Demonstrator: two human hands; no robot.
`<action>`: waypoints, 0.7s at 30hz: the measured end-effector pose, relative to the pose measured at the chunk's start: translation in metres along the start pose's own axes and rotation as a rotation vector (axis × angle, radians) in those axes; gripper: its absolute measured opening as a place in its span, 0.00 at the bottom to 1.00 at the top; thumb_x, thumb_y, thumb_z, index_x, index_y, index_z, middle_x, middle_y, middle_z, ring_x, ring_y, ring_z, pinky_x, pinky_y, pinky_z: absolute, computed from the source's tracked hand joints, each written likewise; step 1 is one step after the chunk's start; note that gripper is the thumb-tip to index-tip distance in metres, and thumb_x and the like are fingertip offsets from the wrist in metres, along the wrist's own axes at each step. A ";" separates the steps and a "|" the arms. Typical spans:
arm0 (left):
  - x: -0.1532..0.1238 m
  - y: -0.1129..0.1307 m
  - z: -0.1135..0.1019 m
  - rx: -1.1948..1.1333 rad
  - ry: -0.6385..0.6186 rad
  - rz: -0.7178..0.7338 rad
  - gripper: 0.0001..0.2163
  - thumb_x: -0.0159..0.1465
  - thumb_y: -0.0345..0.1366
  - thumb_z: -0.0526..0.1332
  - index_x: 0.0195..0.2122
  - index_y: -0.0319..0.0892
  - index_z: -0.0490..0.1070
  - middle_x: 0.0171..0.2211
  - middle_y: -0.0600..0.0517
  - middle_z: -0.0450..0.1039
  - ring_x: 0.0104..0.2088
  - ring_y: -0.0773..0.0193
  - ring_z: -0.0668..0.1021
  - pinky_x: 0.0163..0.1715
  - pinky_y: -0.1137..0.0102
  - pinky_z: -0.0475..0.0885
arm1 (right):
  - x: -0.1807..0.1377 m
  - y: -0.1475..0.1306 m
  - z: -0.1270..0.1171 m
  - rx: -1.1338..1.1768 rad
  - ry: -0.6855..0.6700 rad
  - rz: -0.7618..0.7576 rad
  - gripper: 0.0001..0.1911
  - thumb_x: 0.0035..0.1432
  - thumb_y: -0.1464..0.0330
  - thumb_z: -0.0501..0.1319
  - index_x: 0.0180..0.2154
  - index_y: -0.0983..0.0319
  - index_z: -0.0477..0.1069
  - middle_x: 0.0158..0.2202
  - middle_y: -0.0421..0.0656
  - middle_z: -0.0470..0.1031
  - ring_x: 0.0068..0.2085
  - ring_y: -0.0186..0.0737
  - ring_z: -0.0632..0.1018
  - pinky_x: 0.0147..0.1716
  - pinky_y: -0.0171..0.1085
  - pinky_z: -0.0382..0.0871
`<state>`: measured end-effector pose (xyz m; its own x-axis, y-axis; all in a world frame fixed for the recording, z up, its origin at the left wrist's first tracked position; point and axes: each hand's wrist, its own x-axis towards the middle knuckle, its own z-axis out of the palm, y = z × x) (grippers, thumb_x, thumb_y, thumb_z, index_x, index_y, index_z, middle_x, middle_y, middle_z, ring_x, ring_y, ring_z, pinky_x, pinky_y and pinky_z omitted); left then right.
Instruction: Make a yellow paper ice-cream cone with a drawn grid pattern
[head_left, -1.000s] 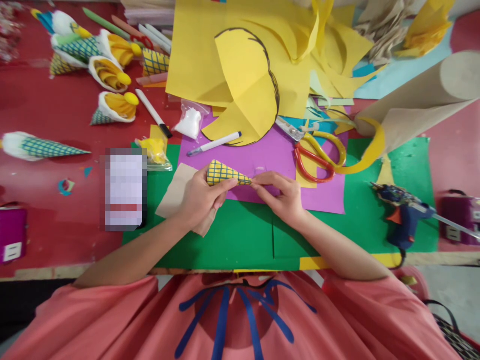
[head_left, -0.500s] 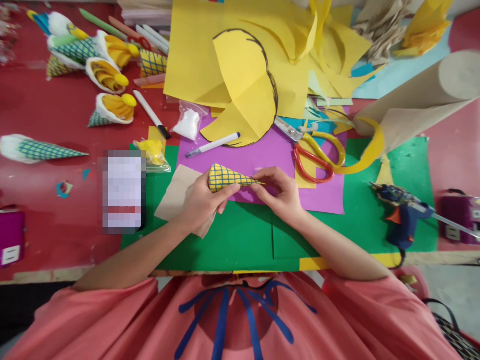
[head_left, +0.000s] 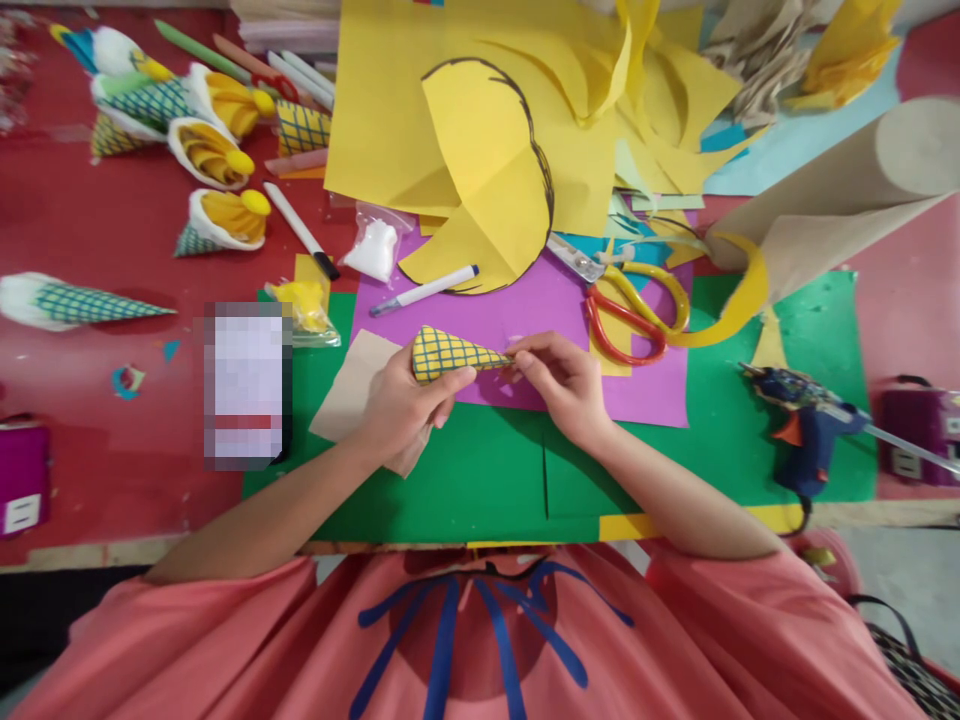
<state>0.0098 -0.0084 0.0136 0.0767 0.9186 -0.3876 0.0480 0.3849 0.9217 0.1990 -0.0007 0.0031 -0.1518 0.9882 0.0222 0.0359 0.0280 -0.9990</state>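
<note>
A small yellow paper cone (head_left: pixel 450 353) with a dark grid pattern lies sideways between both hands, its tip pointing right. My left hand (head_left: pixel 401 405) is wrapped round the cone's wide end. My right hand (head_left: pixel 566 385) pinches the narrow tip with its fingertips. The hands hover over a purple sheet (head_left: pixel 540 320) and a green sheet (head_left: pixel 480 470). A beige paper piece (head_left: pixel 352 385) lies under my left hand.
Scissors (head_left: pixel 634 310) with red and yellow handles lie right of the hands, a blue glue gun (head_left: pixel 806 430) farther right. A white marker (head_left: pixel 424 290), yellow paper sheets (head_left: pixel 480 130) and a beige paper roll (head_left: pixel 832 215) sit behind. Finished cones (head_left: pixel 210 150) lie far left on the red table.
The cone has been turned slightly in the hands, and my right hand's fingertips have shifted a little along its tip. Everything else stays where it was.
</note>
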 end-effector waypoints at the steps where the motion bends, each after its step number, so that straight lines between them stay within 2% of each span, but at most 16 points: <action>1: 0.001 0.000 0.000 -0.019 0.010 0.009 0.12 0.56 0.41 0.67 0.27 0.44 0.63 0.10 0.63 0.59 0.09 0.74 0.61 0.11 0.75 0.59 | 0.001 0.001 -0.001 0.027 0.012 0.003 0.11 0.62 0.60 0.58 0.38 0.62 0.71 0.29 0.40 0.78 0.27 0.30 0.78 0.29 0.31 0.75; 5: 0.002 -0.002 -0.001 -0.031 0.025 0.027 0.13 0.56 0.42 0.66 0.26 0.44 0.62 0.09 0.63 0.58 0.09 0.74 0.60 0.11 0.75 0.58 | 0.002 0.002 -0.006 -0.047 0.039 -0.072 0.11 0.60 0.61 0.61 0.40 0.61 0.71 0.31 0.40 0.78 0.29 0.32 0.79 0.31 0.32 0.76; 9: 0.002 -0.001 -0.001 -0.047 0.012 0.017 0.13 0.56 0.42 0.66 0.27 0.44 0.61 0.09 0.63 0.57 0.09 0.73 0.60 0.12 0.75 0.59 | 0.003 0.000 -0.008 -0.277 0.001 -0.280 0.04 0.58 0.67 0.62 0.37 0.60 0.73 0.32 0.41 0.79 0.31 0.33 0.79 0.32 0.32 0.75; 12: 0.002 0.000 -0.001 -0.059 -0.007 0.010 0.13 0.57 0.42 0.66 0.26 0.45 0.60 0.08 0.63 0.56 0.10 0.73 0.60 0.12 0.74 0.59 | 0.003 0.000 -0.009 -0.355 -0.007 -0.402 0.03 0.58 0.70 0.62 0.36 0.59 0.74 0.33 0.41 0.80 0.32 0.33 0.79 0.34 0.33 0.75; 21: 0.002 0.001 0.000 -0.073 -0.008 0.017 0.14 0.57 0.41 0.65 0.24 0.45 0.59 0.08 0.63 0.55 0.10 0.72 0.60 0.12 0.74 0.58 | 0.003 -0.002 -0.011 -0.419 -0.032 -0.423 0.03 0.60 0.70 0.59 0.35 0.58 0.72 0.31 0.40 0.78 0.32 0.34 0.78 0.34 0.34 0.74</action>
<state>0.0098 -0.0063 0.0136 0.0849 0.9243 -0.3722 -0.0259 0.3754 0.9265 0.2094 0.0041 0.0060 -0.2671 0.8735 0.4071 0.3512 0.4816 -0.8029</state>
